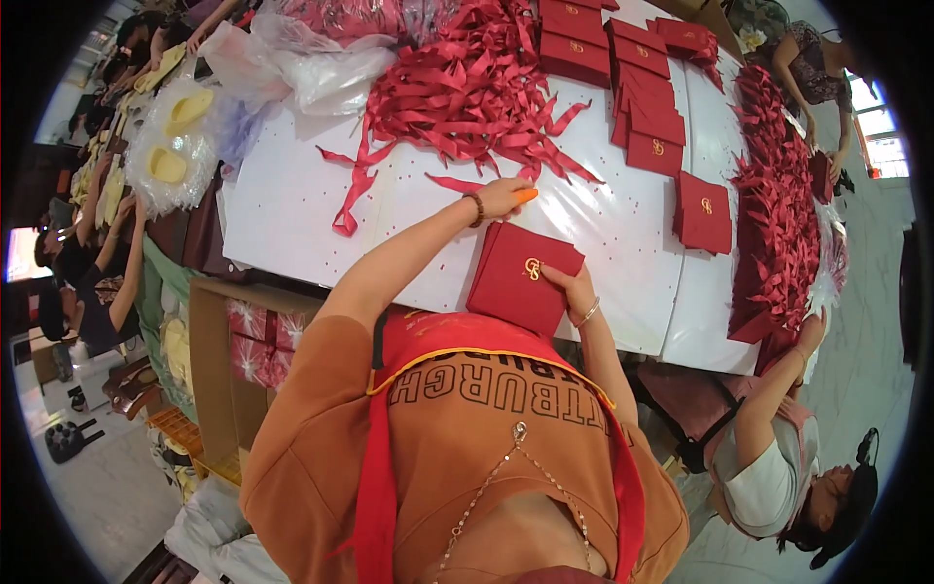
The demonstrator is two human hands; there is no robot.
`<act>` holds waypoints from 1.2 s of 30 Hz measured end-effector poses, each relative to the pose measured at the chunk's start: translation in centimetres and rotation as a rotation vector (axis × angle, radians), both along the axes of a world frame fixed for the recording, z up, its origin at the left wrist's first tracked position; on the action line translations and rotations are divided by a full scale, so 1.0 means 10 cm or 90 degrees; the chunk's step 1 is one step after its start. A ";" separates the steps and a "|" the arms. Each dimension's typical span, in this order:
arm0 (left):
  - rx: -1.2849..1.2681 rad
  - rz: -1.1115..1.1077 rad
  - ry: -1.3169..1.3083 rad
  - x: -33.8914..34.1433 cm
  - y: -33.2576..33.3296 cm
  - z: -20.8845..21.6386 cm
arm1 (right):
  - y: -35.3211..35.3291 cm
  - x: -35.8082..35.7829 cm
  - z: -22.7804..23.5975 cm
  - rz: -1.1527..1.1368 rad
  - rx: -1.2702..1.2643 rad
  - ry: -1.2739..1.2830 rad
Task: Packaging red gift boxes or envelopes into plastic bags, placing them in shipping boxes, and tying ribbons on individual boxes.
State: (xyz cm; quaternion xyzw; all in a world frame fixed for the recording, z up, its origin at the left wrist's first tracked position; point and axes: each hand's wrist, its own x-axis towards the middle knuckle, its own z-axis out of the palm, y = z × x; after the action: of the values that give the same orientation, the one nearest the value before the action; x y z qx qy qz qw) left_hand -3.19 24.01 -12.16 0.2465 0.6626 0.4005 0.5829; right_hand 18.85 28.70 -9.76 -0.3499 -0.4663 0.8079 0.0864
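My right hand (574, 286) grips the right side of a stack of flat red squares with a gold emblem (514, 277), thumb on top and fingers out of sight underneath. The stack lies at the table's near edge, against my red apron. Beyond its upper left corner, my left hand (498, 199) is closed. A small orange thing (526, 196) shows at its fingertips; whether it is held or worn I cannot tell. Just past that hand spreads a tangled heap of red ribbons (457, 83), with a few loose ends reaching toward me.
Several stacks of red squares (654, 151) stand on the white table (292, 195) at the far right. A long ribbon pile (778, 195) lines its right side, where a person (769, 457) works. Plastic wrapping (321, 73) lies far left; a cardboard box (219, 375) stands left of me.
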 end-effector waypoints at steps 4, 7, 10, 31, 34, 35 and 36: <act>0.184 0.062 0.769 -0.63 0.11 -0.36 | -0.11 -0.16 0.04 0.011 0.018 -0.009; 0.285 0.027 0.526 -0.99 -0.17 -0.05 | -0.10 -0.15 0.04 -0.017 0.022 -0.014; 0.076 -0.150 0.499 -1.10 -0.84 0.40 | -0.09 -0.12 0.01 -0.036 0.005 -0.013; 0.142 0.240 0.234 -1.62 -0.86 0.16 | -0.26 -0.29 -0.02 -0.096 0.081 -0.052; 0.041 0.301 0.432 -1.70 -1.00 0.15 | -0.20 -0.33 -0.09 -0.047 0.056 -0.042; 0.038 0.302 0.433 -1.67 -1.01 0.13 | -0.19 -0.36 -0.08 -0.039 0.064 -0.037; 0.035 0.275 0.465 -1.63 -0.99 0.09 | -0.19 -0.40 -0.08 -0.029 0.072 -0.032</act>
State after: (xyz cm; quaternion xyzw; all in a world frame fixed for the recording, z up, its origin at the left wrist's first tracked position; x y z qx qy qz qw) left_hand -19.45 14.08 -11.31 0.2432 0.8511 0.4175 0.2053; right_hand 14.85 26.82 -10.54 -0.3756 -0.5051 0.7689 0.1127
